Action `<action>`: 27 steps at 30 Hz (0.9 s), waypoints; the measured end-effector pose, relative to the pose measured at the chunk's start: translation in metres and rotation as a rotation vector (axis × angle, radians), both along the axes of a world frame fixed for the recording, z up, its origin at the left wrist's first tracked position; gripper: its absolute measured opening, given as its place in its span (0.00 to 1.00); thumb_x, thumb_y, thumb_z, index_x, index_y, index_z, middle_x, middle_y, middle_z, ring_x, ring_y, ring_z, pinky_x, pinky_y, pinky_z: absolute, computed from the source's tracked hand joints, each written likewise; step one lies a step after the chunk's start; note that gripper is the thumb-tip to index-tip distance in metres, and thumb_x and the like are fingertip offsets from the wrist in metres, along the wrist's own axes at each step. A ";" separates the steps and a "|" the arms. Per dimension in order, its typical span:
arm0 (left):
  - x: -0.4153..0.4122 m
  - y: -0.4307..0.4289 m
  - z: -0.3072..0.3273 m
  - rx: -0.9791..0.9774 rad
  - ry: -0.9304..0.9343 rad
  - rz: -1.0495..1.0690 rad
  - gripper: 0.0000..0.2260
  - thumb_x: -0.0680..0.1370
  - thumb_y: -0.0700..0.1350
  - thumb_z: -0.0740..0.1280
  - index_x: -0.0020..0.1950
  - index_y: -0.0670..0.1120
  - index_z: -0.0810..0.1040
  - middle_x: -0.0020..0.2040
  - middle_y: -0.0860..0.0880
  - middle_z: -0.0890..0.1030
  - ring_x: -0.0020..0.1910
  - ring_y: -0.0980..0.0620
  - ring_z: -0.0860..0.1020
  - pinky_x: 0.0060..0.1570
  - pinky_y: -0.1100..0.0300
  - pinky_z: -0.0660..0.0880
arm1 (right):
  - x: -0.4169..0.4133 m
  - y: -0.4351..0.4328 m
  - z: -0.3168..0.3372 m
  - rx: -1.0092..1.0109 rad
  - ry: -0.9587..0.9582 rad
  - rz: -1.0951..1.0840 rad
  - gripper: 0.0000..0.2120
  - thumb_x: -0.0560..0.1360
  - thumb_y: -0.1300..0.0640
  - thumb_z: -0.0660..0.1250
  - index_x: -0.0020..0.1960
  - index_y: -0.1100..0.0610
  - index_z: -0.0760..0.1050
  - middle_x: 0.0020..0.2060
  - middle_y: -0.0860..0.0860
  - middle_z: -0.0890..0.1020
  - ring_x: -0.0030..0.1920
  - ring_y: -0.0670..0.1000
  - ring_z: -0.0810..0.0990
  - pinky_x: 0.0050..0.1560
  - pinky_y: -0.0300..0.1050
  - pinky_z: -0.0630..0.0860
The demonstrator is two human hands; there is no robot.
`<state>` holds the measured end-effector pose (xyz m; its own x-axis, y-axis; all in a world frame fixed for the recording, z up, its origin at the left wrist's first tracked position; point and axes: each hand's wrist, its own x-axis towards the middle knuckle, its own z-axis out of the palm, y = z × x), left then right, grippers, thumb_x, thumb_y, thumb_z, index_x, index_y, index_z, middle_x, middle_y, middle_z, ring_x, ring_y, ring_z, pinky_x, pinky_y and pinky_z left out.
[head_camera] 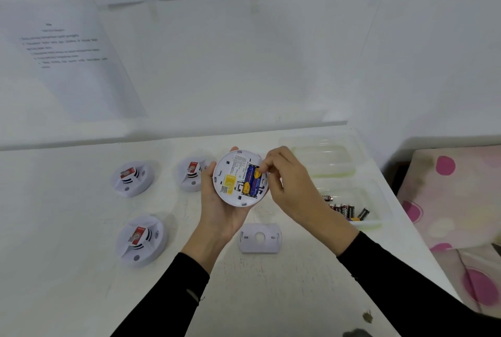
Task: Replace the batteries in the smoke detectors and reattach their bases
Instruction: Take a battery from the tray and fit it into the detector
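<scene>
1. Left hand (217, 201) cups the open smoke detector (230, 171) back side up, thumb and fingers curled round its rim.
2. Right hand (290, 185) comes in from the detector's right. Thumb and forefinger pinch the far end of the blue batteries (252, 180) seated in its compartment. Can't tell which of the two cells is pinched.
3. Detached base (259, 237) lies flat on the table (298, 282), just nearer the person than the detector.
4. Battery tray (374, 201) with loose dark cells sits right of the detector. An empty clear tray (322, 157) sits right of it and further back.
5. Other detectors (141, 239) sit left of it, untouched.
6. Risk, likely: the pinch is small and on one end only, so the cell may slip or spring out and roll off the table.
7. Risk: prying hard could tip the detector out of the cupped palm, or bend a contact.
8. Risk: old and new cells could get mixed in one tray, or a cell could go in with its polarity reversed.
</scene>
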<state>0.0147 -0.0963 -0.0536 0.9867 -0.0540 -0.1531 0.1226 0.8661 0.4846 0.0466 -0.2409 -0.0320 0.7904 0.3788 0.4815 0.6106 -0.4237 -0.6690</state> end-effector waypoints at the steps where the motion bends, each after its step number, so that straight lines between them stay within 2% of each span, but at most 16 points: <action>1: 0.002 -0.001 0.001 0.014 0.003 0.010 0.19 0.79 0.58 0.56 0.61 0.50 0.78 0.60 0.40 0.79 0.55 0.43 0.81 0.52 0.47 0.80 | 0.001 0.000 0.000 -0.006 -0.003 -0.022 0.09 0.72 0.69 0.57 0.47 0.63 0.74 0.47 0.54 0.73 0.46 0.36 0.71 0.45 0.26 0.68; 3: 0.005 -0.003 0.004 0.036 0.001 0.022 0.19 0.81 0.58 0.53 0.60 0.50 0.78 0.57 0.41 0.81 0.52 0.44 0.81 0.52 0.47 0.79 | 0.003 0.002 0.003 -0.001 -0.022 -0.065 0.09 0.72 0.69 0.56 0.46 0.63 0.73 0.47 0.53 0.73 0.43 0.40 0.70 0.44 0.29 0.69; 7: 0.011 -0.007 0.006 0.066 0.008 0.013 0.20 0.83 0.57 0.51 0.61 0.50 0.77 0.54 0.42 0.83 0.50 0.44 0.83 0.50 0.49 0.80 | 0.007 0.002 0.007 -0.009 -0.046 -0.108 0.09 0.72 0.71 0.56 0.45 0.62 0.73 0.46 0.51 0.71 0.41 0.42 0.69 0.44 0.28 0.69; 14: 0.017 -0.013 0.000 0.114 0.042 0.036 0.19 0.82 0.57 0.53 0.61 0.49 0.78 0.53 0.44 0.83 0.49 0.47 0.82 0.48 0.52 0.80 | 0.014 0.002 0.006 -0.010 0.080 -0.113 0.07 0.74 0.68 0.57 0.41 0.59 0.67 0.43 0.50 0.68 0.39 0.45 0.70 0.39 0.34 0.66; 18: 0.020 -0.015 -0.006 0.063 0.052 0.048 0.20 0.82 0.57 0.54 0.62 0.49 0.79 0.56 0.42 0.82 0.56 0.43 0.78 0.59 0.48 0.74 | 0.011 -0.005 0.012 0.004 0.066 -0.088 0.05 0.74 0.59 0.63 0.41 0.58 0.68 0.44 0.49 0.70 0.45 0.47 0.70 0.43 0.35 0.69; 20: 0.022 -0.015 -0.007 0.039 0.049 0.053 0.20 0.82 0.57 0.54 0.61 0.49 0.80 0.58 0.41 0.82 0.60 0.41 0.77 0.65 0.44 0.70 | 0.008 -0.010 0.016 0.003 0.072 -0.036 0.07 0.76 0.58 0.66 0.43 0.59 0.70 0.42 0.50 0.73 0.43 0.45 0.71 0.43 0.32 0.68; 23: 0.026 -0.017 -0.008 0.018 0.047 0.049 0.20 0.82 0.57 0.54 0.60 0.49 0.81 0.59 0.41 0.81 0.60 0.41 0.77 0.65 0.42 0.70 | 0.010 -0.017 0.022 0.115 0.209 0.056 0.05 0.77 0.61 0.68 0.47 0.60 0.72 0.41 0.51 0.79 0.40 0.43 0.76 0.42 0.34 0.73; 25: 0.028 -0.016 -0.009 0.000 0.056 0.052 0.20 0.82 0.57 0.55 0.58 0.49 0.83 0.60 0.41 0.81 0.61 0.40 0.77 0.65 0.41 0.71 | 0.023 -0.026 0.025 0.287 0.282 -0.006 0.04 0.77 0.62 0.68 0.49 0.58 0.73 0.41 0.49 0.81 0.42 0.44 0.79 0.46 0.37 0.76; 27: 0.029 -0.014 -0.010 -0.020 0.069 0.058 0.20 0.82 0.57 0.56 0.58 0.49 0.83 0.62 0.41 0.80 0.65 0.37 0.75 0.68 0.38 0.69 | 0.046 -0.040 0.023 0.480 0.375 -0.159 0.04 0.76 0.63 0.68 0.50 0.56 0.74 0.40 0.46 0.82 0.41 0.47 0.80 0.47 0.41 0.76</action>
<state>0.0433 -0.1101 -0.0638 0.9754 -0.0010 -0.2205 0.1047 0.8822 0.4591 0.0928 -0.2810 -0.0087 0.9674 0.0528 0.2478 0.2517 -0.0897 -0.9636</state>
